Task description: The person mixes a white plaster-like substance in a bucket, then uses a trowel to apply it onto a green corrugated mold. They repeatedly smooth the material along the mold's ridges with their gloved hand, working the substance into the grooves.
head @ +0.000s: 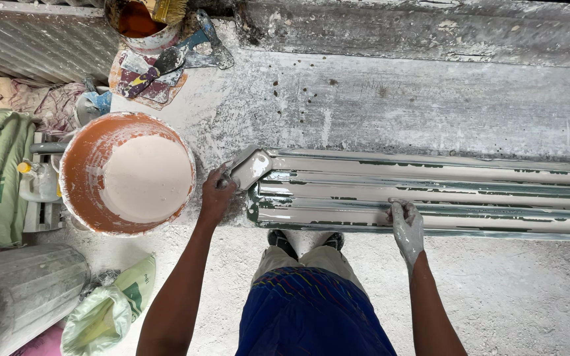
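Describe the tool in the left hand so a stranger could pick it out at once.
Start at the long ribbed mould coated in pale plaster on the workbench. At its left end, the left hand grips a flat scraper, its blade smeared white. Unlike the spatulas lying near the small pot, it rests against the mould.

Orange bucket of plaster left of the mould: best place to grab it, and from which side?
Take the orange bucket by its rim, from above on the near-right arc beside the left hand. It stands upright, open and filled with wet plaster, so a two-handed rim grip keeps it level. No handle shows. Sacks and a grey drum crowd its left side.
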